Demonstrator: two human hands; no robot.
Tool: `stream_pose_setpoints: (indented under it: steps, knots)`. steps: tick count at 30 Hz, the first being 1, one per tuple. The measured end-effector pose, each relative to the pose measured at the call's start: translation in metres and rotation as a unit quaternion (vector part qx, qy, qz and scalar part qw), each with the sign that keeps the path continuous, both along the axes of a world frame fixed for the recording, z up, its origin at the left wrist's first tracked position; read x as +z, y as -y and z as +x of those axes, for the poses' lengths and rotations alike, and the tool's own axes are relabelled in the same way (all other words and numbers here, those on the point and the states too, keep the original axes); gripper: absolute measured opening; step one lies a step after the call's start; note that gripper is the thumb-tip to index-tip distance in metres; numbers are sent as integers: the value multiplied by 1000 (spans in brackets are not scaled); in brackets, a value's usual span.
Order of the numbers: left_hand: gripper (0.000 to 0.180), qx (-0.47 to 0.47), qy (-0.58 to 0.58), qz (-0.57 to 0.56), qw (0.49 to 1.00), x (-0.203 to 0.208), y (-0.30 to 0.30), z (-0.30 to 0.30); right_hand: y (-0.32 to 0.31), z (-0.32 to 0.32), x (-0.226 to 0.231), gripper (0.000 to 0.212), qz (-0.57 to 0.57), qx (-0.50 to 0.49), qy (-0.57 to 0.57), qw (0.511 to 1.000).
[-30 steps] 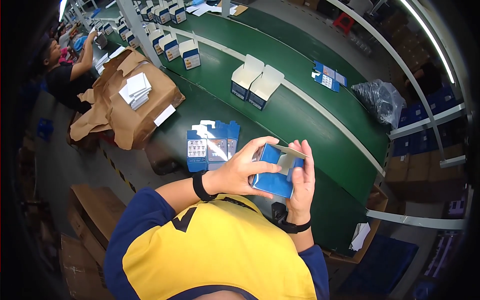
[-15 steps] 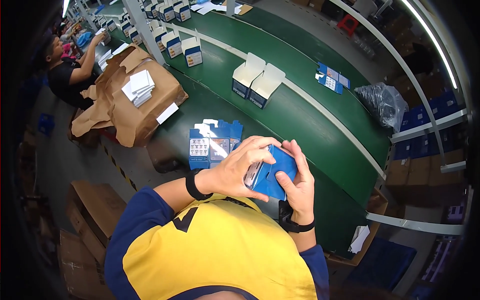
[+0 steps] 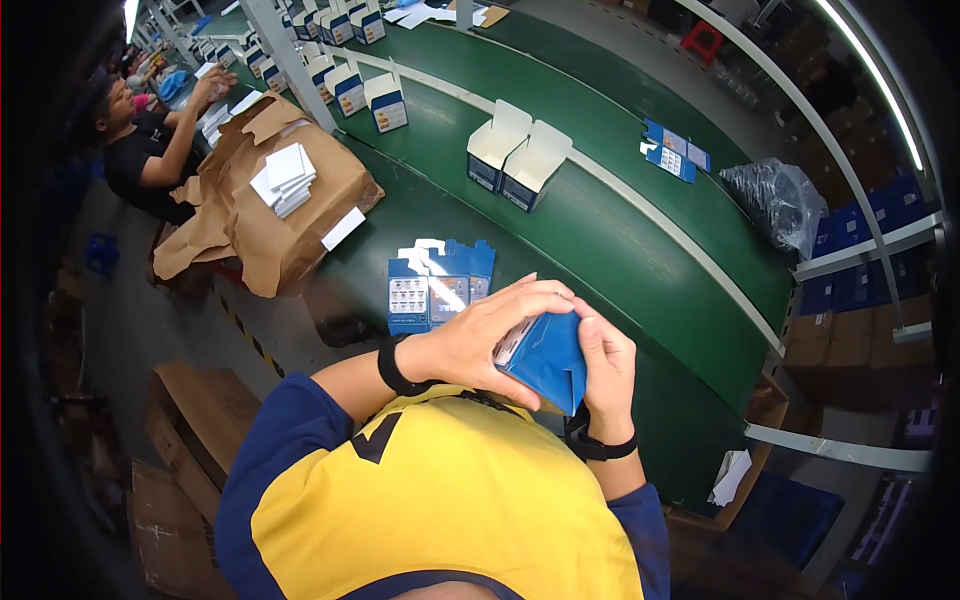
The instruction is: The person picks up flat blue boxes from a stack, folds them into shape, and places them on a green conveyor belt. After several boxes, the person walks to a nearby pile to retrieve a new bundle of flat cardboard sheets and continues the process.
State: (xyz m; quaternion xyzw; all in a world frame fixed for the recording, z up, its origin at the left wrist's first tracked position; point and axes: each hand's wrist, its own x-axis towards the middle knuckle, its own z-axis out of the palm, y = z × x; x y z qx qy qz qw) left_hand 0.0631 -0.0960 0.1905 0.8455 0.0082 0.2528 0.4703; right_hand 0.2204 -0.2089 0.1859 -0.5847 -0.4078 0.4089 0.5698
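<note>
Close in front of my chest I hold a small blue cardboard box (image 3: 550, 362) between both hands, its folded end panel facing up toward me. My left hand (image 3: 478, 338) wraps the box's left side and far edge, fingers curled over the top. Along the right side lies my right hand (image 3: 607, 368), its thumb bent at the panel's upper right edge; its other fingers are mostly hidden behind the box. Flat blue unfolded cartons (image 3: 440, 285) rest on the green work surface just beyond my left hand.
Two open-topped boxes (image 3: 518, 165) stand on the green belt (image 3: 640, 275) ahead, with more in rows at far left. White folded papers (image 3: 285, 180) sit on a brown-paper-covered carton (image 3: 300, 245). A co-worker (image 3: 150, 150) works at left. A plastic bag (image 3: 778, 205) lies right.
My right thumb has shifted from the middle of the blue end panel to its upper right edge. The panel now looks flatter and the box is tilted differently. The co-worker's hands have moved.
</note>
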Motion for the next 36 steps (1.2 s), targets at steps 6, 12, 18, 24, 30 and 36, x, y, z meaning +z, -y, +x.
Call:
stream_pose_setpoints:
  steps: [6, 12, 18, 24, 30, 36]
  knots:
    - [101, 47, 54, -29, 997, -30, 18, 14, -2, -4, 9, 57, 28, -137, -11, 990]
    - [107, 13, 45, -2, 999, -27, 8, 21, -4, 5, -4, 60, 43, -139, -35, 989]
    - [97, -40, 144, 377, 914, -29, -40, 34, -8, 51, -50, 63, -88, -51, -254, 962]
    - [94, -3, 8, 402, 916, -64, -70, 25, -36, 99, -91, 63, -105, 180, -405, 890]
    - [100, 412, -333, 44, 847, -166, -77, -33, -110, 172, -215, 84, -58, -125, 108, 985]
    - [104, 500, -486, -81, 712, -186, -48, -73, -103, 161, -247, 85, -100, -230, 165, 954]
